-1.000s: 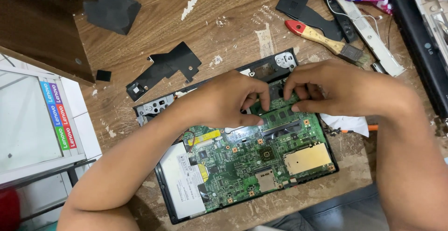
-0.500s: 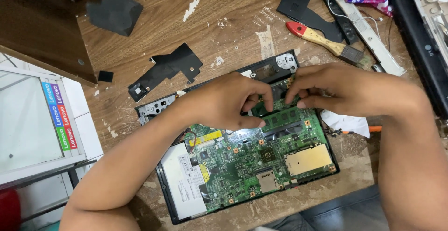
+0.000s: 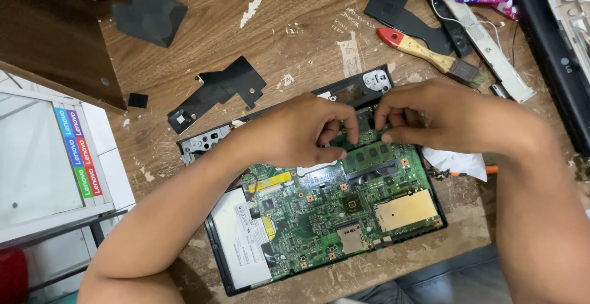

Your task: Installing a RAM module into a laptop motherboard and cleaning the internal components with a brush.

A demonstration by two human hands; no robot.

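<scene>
While our left hand (image 3: pixel 294 137) and right hand (image 3: pixel 430 115) meet over the far edge of the green circuit board (image 3: pixel 326 209), the fingertips of both pinch the small green memory module (image 3: pixel 367 137) seated there, one hand at each end. That board lies in an opened black laptop base (image 3: pixel 216 258) on the worn wooden table (image 3: pixel 295 9). A red-handled brush (image 3: pixel 427 49) and a black plastic cover (image 3: pixel 216 92) lie farther out.

Light: bright, even — from overhead
Shadows: soft, short, under both hands (image 3: pixel 295 135) on the board (image 3: pixel 319 209)
Glare: mild on the silver drive (image 3: pixel 243 242)
Focus: sharp — slight stretch at edges
</scene>
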